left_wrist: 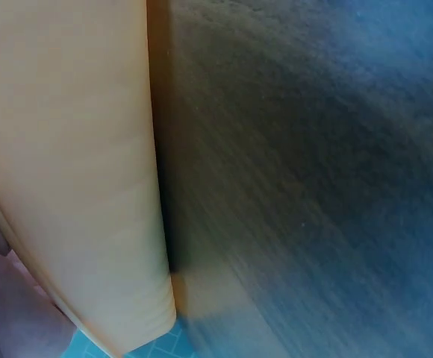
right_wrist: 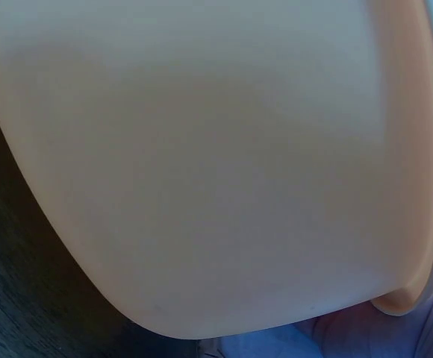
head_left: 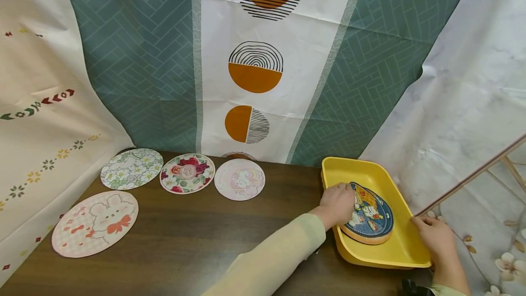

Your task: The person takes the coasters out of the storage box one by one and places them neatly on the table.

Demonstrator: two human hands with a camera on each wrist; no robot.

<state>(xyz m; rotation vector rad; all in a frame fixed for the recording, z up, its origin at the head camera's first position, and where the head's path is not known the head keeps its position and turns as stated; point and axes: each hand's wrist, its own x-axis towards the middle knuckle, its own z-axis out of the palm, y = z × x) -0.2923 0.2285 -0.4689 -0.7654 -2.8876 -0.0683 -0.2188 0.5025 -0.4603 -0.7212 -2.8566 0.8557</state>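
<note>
A yellow tray (head_left: 404, 236) stands at the right of the dark wooden table. Inside lies a stack of round mats, the upper one (head_left: 365, 214) printed with cartoon figures on denim blue and set slightly left of those beneath. My left hand (head_left: 339, 202) reaches over the tray's left rim and grips the upper mat's left edge; its fingertips are hidden. My right hand (head_left: 437, 236) holds the tray's right rim. In the left wrist view the tray's outer wall (left_wrist: 75, 149) covers most of that hand (left_wrist: 22, 313). The tray wall (right_wrist: 201, 186) fills the right wrist view.
Several round mats lie on the table: a pink bunny one (head_left: 96, 225), a white-flowered one (head_left: 131, 168), a red rose one (head_left: 187, 172) and a pale pink one (head_left: 239, 179). Hanging cloths (head_left: 139, 58) stand behind and at both sides.
</note>
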